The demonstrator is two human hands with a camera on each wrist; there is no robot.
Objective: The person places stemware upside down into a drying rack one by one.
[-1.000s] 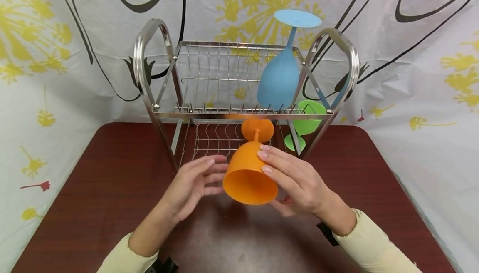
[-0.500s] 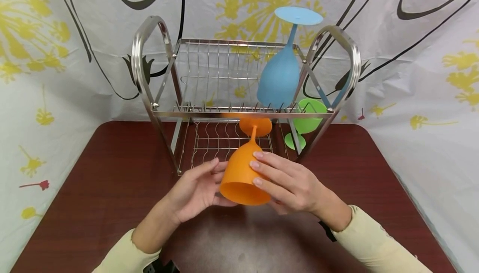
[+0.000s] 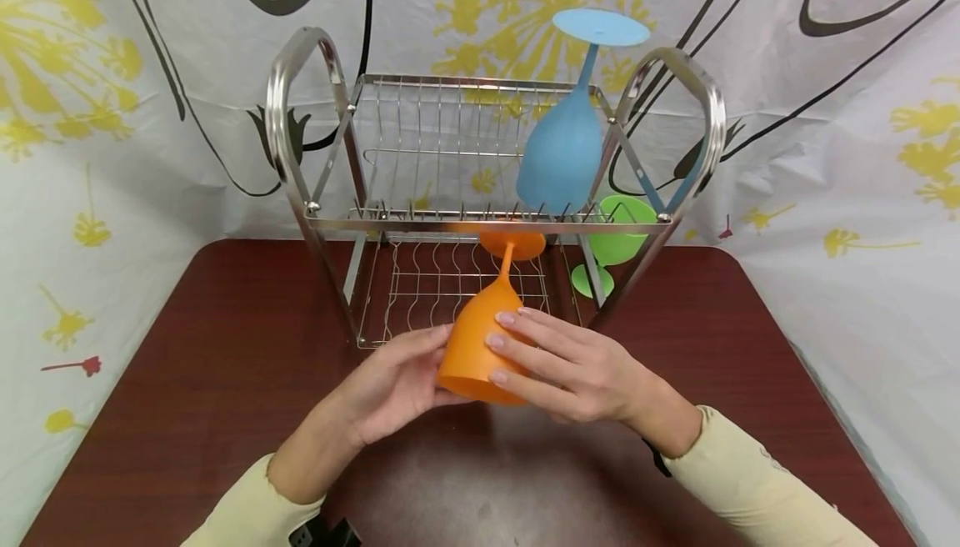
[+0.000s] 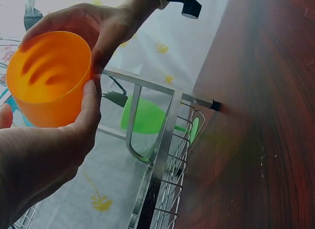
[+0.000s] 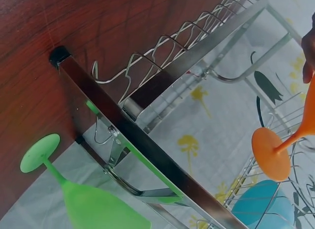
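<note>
An orange plastic goblet hangs upside down and tilted in front of the dish rack, its foot overlapping the rack's upper front bar in the head view. My right hand grips the bowl from the right, several fingers spread across its front. On the other side my left hand holds the bowl near the rim, some of its fingers hidden behind the goblet. The left wrist view looks into the open mouth of the bowl, with fingers around both sides. In the right wrist view the goblet's foot shows.
The two-tier metal dish rack stands on the dark red table. A blue goblet sits upside down on its upper tier at right. Behind the rack's right leg a green goblet stands upright. A patterned sheet hangs behind.
The orange goblet has shifted slightly left and its mouth has turned down, away from view. My left hand has closed in from beside it to hold it; the right hand moved left with it.
</note>
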